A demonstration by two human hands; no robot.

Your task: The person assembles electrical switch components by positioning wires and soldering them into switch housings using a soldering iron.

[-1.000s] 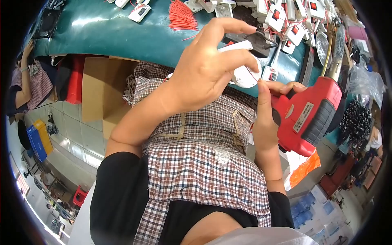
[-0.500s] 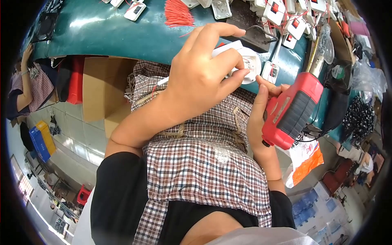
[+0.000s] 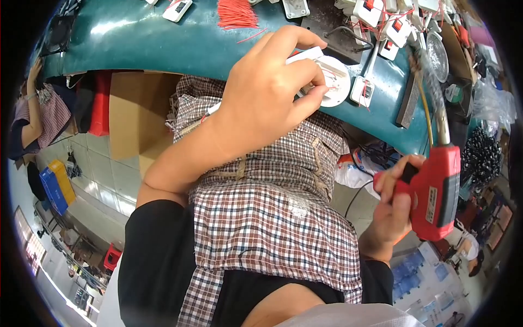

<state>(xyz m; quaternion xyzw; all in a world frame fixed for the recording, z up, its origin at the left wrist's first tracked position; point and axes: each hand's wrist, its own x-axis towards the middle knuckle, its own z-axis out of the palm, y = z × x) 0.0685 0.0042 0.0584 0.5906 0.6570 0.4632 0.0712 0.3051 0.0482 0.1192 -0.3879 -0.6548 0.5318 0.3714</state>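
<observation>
My left hand (image 3: 275, 82) is closed in a pinch, thumb and index tips together over a round white plastic housing (image 3: 339, 94) at the table's front edge. Thin red wires show inside the housing; what the fingertips pinch, if anything, is too small to tell. My right hand (image 3: 393, 204) is wrapped round the handle of a red and black soldering gun (image 3: 436, 199), its metal barrel pointing up and away from me. The gun is off to the right, apart from the housing. A small white switch piece (image 3: 362, 91) with red wires lies right beside the housing.
A bundle of red wires (image 3: 237, 13) lies on the green table (image 3: 136, 46). White switch boxes (image 3: 396, 30) are heaped at the back right. A dark block (image 3: 407, 102) and a clear round lid (image 3: 437, 56) are at the right. A cardboard box (image 3: 125, 117) stands below the table; another person's arm (image 3: 34, 109) is far left.
My right hand has moved right and towards me with the soldering gun, away from the housing. Its fingers now close round the handle. My left hand stays nearly in place over the housing.
</observation>
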